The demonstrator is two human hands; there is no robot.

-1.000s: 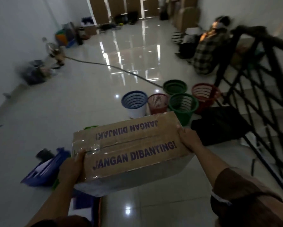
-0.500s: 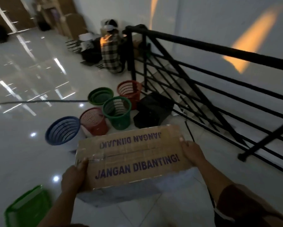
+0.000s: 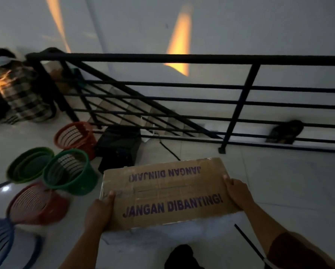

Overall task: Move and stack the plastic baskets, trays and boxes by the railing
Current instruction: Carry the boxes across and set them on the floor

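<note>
We've got the box [image 3: 163,193] up off the floor, left hand [image 3: 98,212] and right hand [image 3: 238,193] clamped on its ends, just short of the railing [image 3: 182,59]. Baskets [image 3: 69,171] sit close left, so swinging it down carelessly could knock them over.

Left hand [image 3: 98,212] and right hand [image 3: 238,193] apparently gripping opposite edges, forearms extended

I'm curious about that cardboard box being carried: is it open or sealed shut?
Shut. The cardboard box has its top flaps flat and closed, with clear tape glinting near its left edge. Both hands grip its sides.
</note>
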